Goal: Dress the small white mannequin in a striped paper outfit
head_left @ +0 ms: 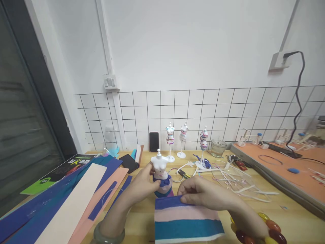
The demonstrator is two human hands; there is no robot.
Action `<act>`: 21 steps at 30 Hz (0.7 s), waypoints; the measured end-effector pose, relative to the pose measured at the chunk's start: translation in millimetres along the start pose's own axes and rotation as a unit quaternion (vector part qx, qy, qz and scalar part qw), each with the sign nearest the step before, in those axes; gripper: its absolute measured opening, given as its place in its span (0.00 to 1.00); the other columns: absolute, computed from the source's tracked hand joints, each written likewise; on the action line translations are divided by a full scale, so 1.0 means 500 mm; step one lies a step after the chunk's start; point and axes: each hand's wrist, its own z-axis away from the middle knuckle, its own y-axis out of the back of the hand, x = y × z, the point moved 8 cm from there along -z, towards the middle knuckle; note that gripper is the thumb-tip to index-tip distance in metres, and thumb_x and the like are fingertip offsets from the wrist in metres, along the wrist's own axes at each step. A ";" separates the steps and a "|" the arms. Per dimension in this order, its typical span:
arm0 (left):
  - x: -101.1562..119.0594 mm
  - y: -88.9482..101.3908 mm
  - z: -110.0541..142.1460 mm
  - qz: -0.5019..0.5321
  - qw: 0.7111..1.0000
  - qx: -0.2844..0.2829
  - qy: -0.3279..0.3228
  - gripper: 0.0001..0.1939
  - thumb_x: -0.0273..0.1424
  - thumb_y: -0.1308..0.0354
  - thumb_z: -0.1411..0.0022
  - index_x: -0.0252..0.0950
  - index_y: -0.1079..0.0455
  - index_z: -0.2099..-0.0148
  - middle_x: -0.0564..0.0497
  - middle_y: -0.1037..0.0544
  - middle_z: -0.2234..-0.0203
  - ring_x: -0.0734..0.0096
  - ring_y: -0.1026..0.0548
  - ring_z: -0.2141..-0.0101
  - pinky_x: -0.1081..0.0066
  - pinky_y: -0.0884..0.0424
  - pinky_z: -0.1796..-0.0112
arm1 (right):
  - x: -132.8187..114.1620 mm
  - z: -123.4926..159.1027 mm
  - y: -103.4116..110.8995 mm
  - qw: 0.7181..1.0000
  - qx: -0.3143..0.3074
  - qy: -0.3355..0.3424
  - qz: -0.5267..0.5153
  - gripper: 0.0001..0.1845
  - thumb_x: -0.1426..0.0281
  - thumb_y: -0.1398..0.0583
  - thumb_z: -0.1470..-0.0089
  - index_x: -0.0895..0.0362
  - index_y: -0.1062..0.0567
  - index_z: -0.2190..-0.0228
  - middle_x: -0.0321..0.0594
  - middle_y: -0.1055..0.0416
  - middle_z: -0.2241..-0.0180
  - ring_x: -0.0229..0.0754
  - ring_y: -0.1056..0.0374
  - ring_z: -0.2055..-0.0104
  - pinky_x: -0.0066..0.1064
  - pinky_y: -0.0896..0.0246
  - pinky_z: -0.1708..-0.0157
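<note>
A small white dress form (pixel 159 164) stands in front of me, its lower part wrapped in blue, pink and teal bands. My left hand (pixel 143 186) is closed around its waist from the left, thumb across the front. Just right of it, my right hand (pixel 200 193) pinches the top edge of a striped sheet (pixel 186 215) in blue, pink, teal and white. The sheet hangs flat below my fingers, in front of the form's base. Whether it is cloth or paper I cannot tell.
Long coloured strips (pixel 73 203) lie on the left. Three painted dress forms (pixel 170 137) stand at the back near a phone (pixel 153 141) and a glass jar (pixel 218 148). White cords (pixel 243 188) are tangled at right, beside an orange-topped board (pixel 284 166).
</note>
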 end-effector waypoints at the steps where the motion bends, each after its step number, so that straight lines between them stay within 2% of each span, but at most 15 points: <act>1: -0.001 0.002 0.001 -0.004 1.000 -0.005 0.005 0.23 0.23 0.46 0.49 0.40 0.34 0.49 0.47 0.24 0.55 0.57 0.28 0.52 0.60 0.33 0.52 | 0.001 -0.001 0.004 1.000 0.011 0.001 -0.007 0.06 0.71 0.43 0.46 0.60 0.26 0.70 0.30 0.40 0.77 0.32 0.47 0.75 0.23 0.52 0.75; 5: 0.006 0.015 0.003 -0.030 0.999 -0.029 -0.006 0.25 0.27 0.46 0.45 0.43 0.37 0.44 0.47 0.29 0.49 0.57 0.33 0.46 0.59 0.38 0.48 | 0.005 -0.004 0.017 0.999 0.046 -0.001 -0.012 0.10 0.67 0.44 0.43 0.60 0.27 0.70 0.31 0.40 0.77 0.32 0.47 0.75 0.24 0.51 0.75; 7: 0.010 0.037 0.005 -0.067 0.998 -0.009 -0.012 0.23 0.29 0.45 0.45 0.44 0.37 0.45 0.47 0.29 0.49 0.57 0.34 0.47 0.59 0.38 0.48 | 0.003 -0.004 0.020 0.999 0.052 0.003 -0.006 0.12 0.65 0.44 0.42 0.60 0.27 0.71 0.31 0.42 0.78 0.33 0.47 0.75 0.24 0.51 0.75; 10: 0.015 0.086 0.015 -0.124 0.990 0.069 0.021 0.16 0.37 0.45 0.43 0.39 0.32 0.53 0.46 0.25 0.57 0.57 0.29 0.55 0.62 0.34 0.56 | -0.007 -0.003 0.026 0.998 0.066 0.012 0.010 0.15 0.63 0.46 0.41 0.59 0.29 0.73 0.30 0.44 0.78 0.33 0.48 0.75 0.24 0.52 0.75; 11: 0.019 0.097 0.021 -0.136 0.986 0.085 0.040 0.14 0.41 0.46 0.42 0.38 0.31 0.58 0.47 0.24 0.63 0.58 0.27 0.59 0.64 0.33 0.61 | -0.010 -0.003 0.027 0.997 0.071 0.013 0.015 0.15 0.63 0.46 0.41 0.59 0.29 0.74 0.30 0.44 0.78 0.33 0.48 0.75 0.24 0.52 0.75; 12: 0.025 0.097 0.026 -0.141 0.986 0.076 0.053 0.16 0.44 0.48 0.41 0.37 0.30 0.64 0.49 0.24 0.68 0.61 0.27 0.65 0.66 0.34 0.66 | -0.013 -0.003 0.028 0.997 0.076 0.012 0.018 0.16 0.63 0.46 0.40 0.59 0.29 0.74 0.30 0.45 0.78 0.33 0.49 0.75 0.24 0.53 0.76; 14: 0.040 0.085 0.038 -0.133 0.987 0.045 0.071 0.20 0.48 0.50 0.41 0.36 0.32 0.71 0.52 0.26 0.74 0.64 0.28 0.70 0.69 0.37 0.70 | -0.017 -0.003 0.027 0.996 0.085 0.008 0.025 0.15 0.64 0.46 0.40 0.59 0.29 0.75 0.30 0.45 0.78 0.33 0.49 0.75 0.24 0.53 0.76; 17: 0.058 0.034 0.052 -0.098 0.991 -0.048 0.080 0.16 0.45 0.42 0.46 0.37 0.29 0.68 0.53 0.26 0.74 0.66 0.29 0.69 0.71 0.37 0.70 | -0.023 -0.002 0.026 0.994 0.101 0.010 0.044 0.14 0.65 0.46 0.41 0.59 0.28 0.74 0.31 0.42 0.78 0.33 0.47 0.75 0.24 0.52 0.76; 19: 0.063 0.008 0.056 -0.093 0.990 -0.075 0.077 0.15 0.42 0.37 0.51 0.38 0.27 0.65 0.54 0.26 0.72 0.67 0.29 0.67 0.72 0.36 0.68 | -0.027 -0.001 0.023 0.993 0.106 0.016 0.055 0.13 0.66 0.45 0.41 0.59 0.28 0.73 0.32 0.39 0.77 0.33 0.45 0.74 0.24 0.51 0.75; 21: 0.064 -0.009 0.057 -0.105 0.988 -0.084 0.071 0.12 0.38 0.36 0.52 0.39 0.27 0.65 0.55 0.26 0.70 0.67 0.29 0.67 0.73 0.37 0.68 | -0.028 0.000 0.020 0.993 0.106 0.022 0.057 0.13 0.66 0.46 0.41 0.58 0.28 0.73 0.31 0.38 0.77 0.33 0.44 0.73 0.24 0.50 0.74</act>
